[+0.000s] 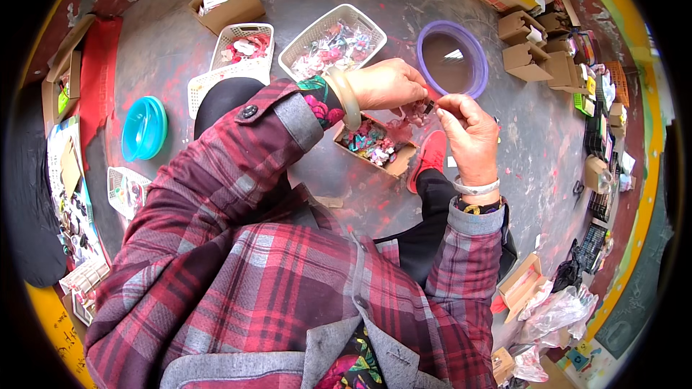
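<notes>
My left hand [389,85] reaches across from the left, fingers closed on a small pink fabric piece [414,112] that hangs below them. From the right, my right hand [470,133] pinches thumb and forefinger together at a small dark bit [430,107] on that same piece. What exactly it is, I cannot make out. Just under the hands an open cardboard box [375,163] on the floor holds many small colourful pieces. A purple-rimmed basin [484,57] stands right behind the hands. Beyond my left wrist, a white basket [291,47] is filled with pink, white and pale blue pieces.
More white baskets [196,94] and a cardboard box [245,9] stand at the far left, with teal basins [144,128] nearer. Boxes [528,62] and black crates [595,130] line the right wall. Plastic bags [559,317] lie at the near right. My red shoe [431,157] is beside the middle box.
</notes>
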`<control>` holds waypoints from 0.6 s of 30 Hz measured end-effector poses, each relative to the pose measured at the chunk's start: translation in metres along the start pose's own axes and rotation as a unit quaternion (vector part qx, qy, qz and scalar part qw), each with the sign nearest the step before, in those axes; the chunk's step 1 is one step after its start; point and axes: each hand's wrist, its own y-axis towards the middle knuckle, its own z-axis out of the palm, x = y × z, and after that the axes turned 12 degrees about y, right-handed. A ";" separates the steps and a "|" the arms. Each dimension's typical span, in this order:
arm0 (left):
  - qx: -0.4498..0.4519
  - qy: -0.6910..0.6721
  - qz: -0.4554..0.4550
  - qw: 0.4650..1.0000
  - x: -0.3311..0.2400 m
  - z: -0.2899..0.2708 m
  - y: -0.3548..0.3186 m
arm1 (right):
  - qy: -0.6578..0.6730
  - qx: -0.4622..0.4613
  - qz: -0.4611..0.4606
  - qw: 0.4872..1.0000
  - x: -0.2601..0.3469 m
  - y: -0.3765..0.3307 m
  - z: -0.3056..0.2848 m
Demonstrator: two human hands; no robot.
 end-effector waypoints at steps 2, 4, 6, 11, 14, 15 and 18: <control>0.018 -0.054 -0.002 0.998 0.000 0.000 -0.001 | -0.043 -0.007 -0.006 0.999 0.003 0.000 0.000; 0.004 -0.060 -0.016 0.998 -0.001 0.001 -0.004 | -0.137 0.001 -0.091 0.986 0.005 0.001 0.001; 0.006 -0.066 -0.019 0.998 -0.001 -0.001 -0.005 | -0.203 -0.006 -0.162 0.966 0.005 0.002 0.003; 0.025 -0.106 0.005 0.994 0.003 -0.004 -0.004 | -0.280 -0.025 -0.238 0.930 0.001 0.004 0.004; 0.019 -0.112 0.010 0.994 0.003 -0.003 -0.004 | -0.270 -0.028 -0.241 0.932 0.002 0.004 0.007; 0.019 -0.104 0.010 0.994 0.001 -0.003 -0.005 | -0.270 -0.025 -0.240 0.932 0.001 0.004 0.007; 0.020 -0.081 0.007 0.996 -0.006 -0.003 -0.008 | -0.282 -0.015 -0.240 0.929 -0.002 0.004 0.005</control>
